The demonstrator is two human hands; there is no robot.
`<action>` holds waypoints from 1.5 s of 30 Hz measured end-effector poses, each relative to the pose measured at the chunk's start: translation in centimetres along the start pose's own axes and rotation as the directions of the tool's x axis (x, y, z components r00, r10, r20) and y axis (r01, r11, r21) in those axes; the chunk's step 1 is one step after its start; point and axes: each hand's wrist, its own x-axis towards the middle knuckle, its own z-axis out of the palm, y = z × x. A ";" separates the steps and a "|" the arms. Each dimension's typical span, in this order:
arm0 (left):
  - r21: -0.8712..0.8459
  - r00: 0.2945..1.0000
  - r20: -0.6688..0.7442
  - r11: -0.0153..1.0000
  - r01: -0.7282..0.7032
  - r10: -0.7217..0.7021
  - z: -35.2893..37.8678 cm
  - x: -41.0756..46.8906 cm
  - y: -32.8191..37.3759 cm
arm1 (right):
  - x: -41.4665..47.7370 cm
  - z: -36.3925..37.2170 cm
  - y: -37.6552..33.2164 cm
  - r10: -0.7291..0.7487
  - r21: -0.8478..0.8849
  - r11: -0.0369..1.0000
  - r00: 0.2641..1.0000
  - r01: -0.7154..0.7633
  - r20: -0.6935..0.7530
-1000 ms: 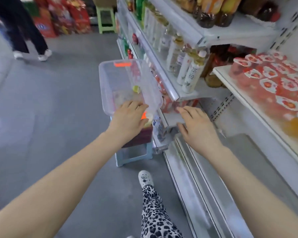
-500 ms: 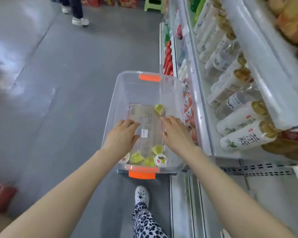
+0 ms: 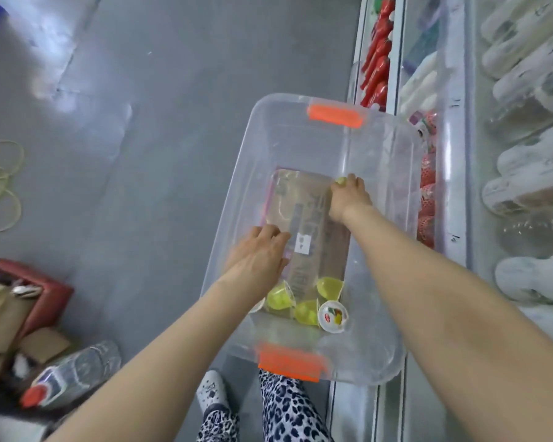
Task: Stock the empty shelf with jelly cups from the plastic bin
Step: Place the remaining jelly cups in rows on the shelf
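1. Floor (image 3: 173,122): grey, fills the left half of the view. A loose yellow-green cord (image 3: 4,186) lies at its left edge.
2. Shelving (image 3: 457,193): white, runs down the right side. Rows of pale bottles (image 3: 530,173) lie on it, with red packs (image 3: 377,65) on a lower tier near the top.
3. Bin (image 3: 300,141): clear plastic with 2 orange handles (image 3: 334,115), 1 at the far end and 1 at the near end. It stands just beside the shelving. A brown printed carton (image 3: 304,218) shows through its base.
4. Person: both bare arms reach into the bin. Leopard-print trousers (image 3: 288,406) and a white shoe (image 3: 211,393) show below the near handle.
5. Water bottle (image 3: 71,374): lower left, on its side, red cap, beside a red crate (image 3: 45,288) and cardboard scraps.
6. Left hand (image 3: 259,260): low inside the bin by its left wall, fingers stretched forward and loosely bent, nothing in them.
7. Right hand (image 3: 348,199): further in, toward the far right of the bin floor, fingertips pinched together on 1 yellow-green jelly cup (image 3: 342,181).
8. Cups (image 3: 307,312): 4 lie clustered at the near end of the bin floor, 3 yellow-green on their sides and 1 showing a white printed lid. A 5th is partly hidden under the left wrist.
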 end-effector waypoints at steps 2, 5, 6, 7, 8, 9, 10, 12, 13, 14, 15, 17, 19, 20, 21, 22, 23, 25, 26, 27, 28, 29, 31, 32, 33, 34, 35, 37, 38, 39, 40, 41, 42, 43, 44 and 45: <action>0.016 1.000 0.014 1.000 -0.006 0.006 0.0 0.2 -0.1 | 0.0 0.3 -0.3 0.007 -0.020 1.000 1.000 -0.007 -0.026; 0.032 0.999 0.051 0.999 -0.005 0.003 0.0 0.3 -0.1 | -1.6 0.8 -0.9 -0.038 -0.007 0.999 0.998 0.039 0.056; 0.045 0.998 0.064 0.999 -0.008 0.005 0.0 0.2 0.0 | -2.3 0.8 -1.2 -0.037 0.003 0.999 0.993 0.037 0.111; 0.057 0.997 0.076 0.998 -0.009 0.005 0.0 0.2 0.0 | -3.1 0.5 -1.4 -0.021 0.026 1.000 0.989 0.017 0.148; 0.061 0.996 0.091 0.998 -0.008 0.002 0.1 0.2 0.0 | -3.7 0.0 -1.5 -0.003 0.064 0.998 0.989 -0.007 0.149; 0.057 0.994 0.111 0.998 -0.005 -0.001 0.3 0.3 0.0 | -4.3 -0.6 -1.7 0.001 0.103 0.995 0.993 -0.013 0.114; 0.053 0.991 0.132 0.999 -0.007 0.000 0.5 0.4 0.2 | -5.2 -1.4 -1.9 -0.018 0.133 0.991 0.999 0.013 0.034; 0.063 0.986 0.162 0.997 -0.044 0.033 1.1 1.0 0.9 | -7.0 -3.2 -1.9 -0.100 0.124 0.984 0.975 0.126 -0.198; 0.071 0.982 0.180 0.995 -0.076 0.062 1.5 1.4 1.6 | -8.0 -4.1 -1.8 -0.145 0.100 0.978 0.943 0.182 -0.300; 0.079 0.975 0.202 0.991 -0.111 0.093 1.9 1.8 2.4 | -8.9 -4.9 -1.6 -0.192 0.077 0.968 0.904 0.238 -0.381; 0.081 0.966 0.226 0.986 -0.148 0.127 2.4 2.3 3.2 | -9.8 -5.6 -1.3 -0.232 0.067 0.954 0.863 0.291 -0.448; 0.078 0.949 0.260 0.976 -0.205 0.179 3.5 3.1 4.6 | -11.4 -6.4 -0.5 -0.284 0.063 0.925 0.791 0.375 -0.542; 0.055 0.922 0.320 0.968 -0.246 0.216 4.9 3.7 5.7 | -12.8 -6.3 0.7 -0.309 0.065 0.905 0.754 0.421 -0.580; 0.040 0.901 0.366 0.963 -0.267 0.234 5.7 4.0 6.2 | -13.4 -5.9 1.4 -0.312 0.075 0.900 0.753 0.430 -0.579; 0.035 0.876 0.415 0.957 -0.287 0.248 6.5 4.1 6.5 | -14.0 -5.4 2.0 -0.306 0.094 0.896 0.757 0.434 -0.578; 0.032 0.852 0.455 0.952 -0.305 0.258 7.2 4.3 6.7 | -14.5 -5.0 2.6 -0.290 0.120 0.894 0.761 0.432 -0.580; 0.022 0.837 0.481 0.951 -0.309 0.261 7.6 4.6 6.8 | -14.9 -4.5 3.1 -0.274 0.139 0.892 0.760 0.430 -0.590; -0.003 0.829 0.496 0.955 -0.297 0.259 8.2 5.1 6.6 | -15.3 -3.7 3.6 -0.266 0.140 0.892 0.750 0.430 -0.606; -0.012 0.830 0.490 0.954 -0.300 0.267 8.4 5.3 6.5 | -15.3 -3.5 3.7 -0.270 0.135 0.891 0.745 0.433 -0.610; -0.019 0.831 0.485 0.953 -0.301 0.272 8.3 5.4 6.4 | -15.3 -3.3 3.7 -0.270 0.139 0.889 0.744 0.437 -0.611; -0.026 0.836 0.479 0.956 -0.293 0.269 8.4 5.5 6.2 | -15.2 -3.3 3.6 -0.260 0.153 0.888 0.747 0.434 -0.611; -0.029 0.846 0.467 0.961 -0.275 0.256 8.2 5.5 6.1 | -15.0 -3.3 3.6 -0.243 0.172 0.887 0.750 0.428 -0.615; -0.028 0.886 0.413 0.976 -0.218 0.210 7.7 5.4 5.6 | -14.9 -3.3 3.6 -0.212 0.194 0.892 0.756 0.409 -0.620; -0.029 0.904 0.388 0.983 -0.180 0.177 7.3 5.3 5.2 | -14.9 -3.3 3.5 -0.210 0.188 0.896 0.759 0.401 -0.616; -0.034 0.919 0.369 0.991 -0.132 0.135 6.7 5.2 4.8 | -15.0 -3.3 3.4 -0.215 0.172 0.904 0.763 0.392 -0.610; -0.040 0.933 0.348 0.996 -0.079 0.088 6.0 5.2 4.4 | -15.1 -3.3 3.2 -0.223 0.150 0.912 0.768 0.382 -0.601; -0.053 0.945 0.326 0.998 -0.025 0.041 5.2 5.2 4.0 | -15.2 -3.4 3.1 -0.230 0.134 0.917 0.773 0.375 -0.591; -0.117 0.964 0.264 0.990 0.073 -0.040 3.3 4.8 3.4 | -15.6 -3.7 2.7 -0.223 0.145 0.918 0.783 0.369 -0.580; -0.166 0.971 0.227 0.980 0.107 -0.068 2.6 4.6 3.2 | -15.9 -4.0 2.6 -0.206 0.174 0.915 0.791 0.365 -0.577; -0.218 0.979 0.189 0.968 0.123 -0.082 1.7 4.1 3.1 | -16.3 -4.2 2.4 -0.179 0.217 0.908 0.801 0.358 -0.570; -0.267 0.986 0.146 0.956 0.120 -0.083 1.0 3.5 3.0 | -16.8 -4.4 2.3 -0.145 0.266 0.900 0.812 0.346 -0.566; -0.309 0.992 0.101 0.945 0.104 -0.076 0.3 2.8 3.0 | -17.5 -4.6 2.2 -0.109 0.307 0.892 0.816 0.333 -0.568; -0.339 0.996 0.062 0.937 0.080 -0.063 -0.5 1.9 3.1 | -18.3 -4.6 2.1 -0.074 0.336 0.887 0.815 0.317 -0.574; -0.357 0.999 0.024 0.933 0.052 -0.046 -1.1 1.0 3.3 | -19.3 -4.5 1.9 -0.042 0.352 0.887 0.811 0.299 -0.583; -0.369 1.000 -0.014 0.929 0.020 -0.027 -1.6 0.0 3.4 | -20.4 -4.3 1.8 -0.013 0.364 0.887 0.806 0.282 -0.592; -0.385 0.999 -0.046 0.923 -0.008 -0.010 -2.0 -1.0 3.5 | -21.6 -4.1 1.7 0.012 0.376 0.887 0.801 0.267 -0.598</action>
